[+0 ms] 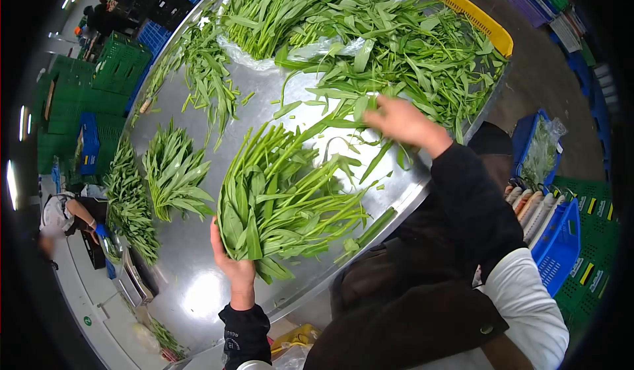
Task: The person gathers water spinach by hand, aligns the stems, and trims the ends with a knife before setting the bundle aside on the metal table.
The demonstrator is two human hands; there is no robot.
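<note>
My left hand (236, 271) grips a leafy bunch (254, 215) lying between it and the loose pile (429, 66), many stems slanting pileward; my right hand (401, 121), blurred, is nearer the pile, grip unclear.

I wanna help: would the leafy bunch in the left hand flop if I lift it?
The leafy bunch might droop at its long, thin leaves. Its straighter stems will probably stay stiffer. Pieces could slip out: no tie shows.
</note>
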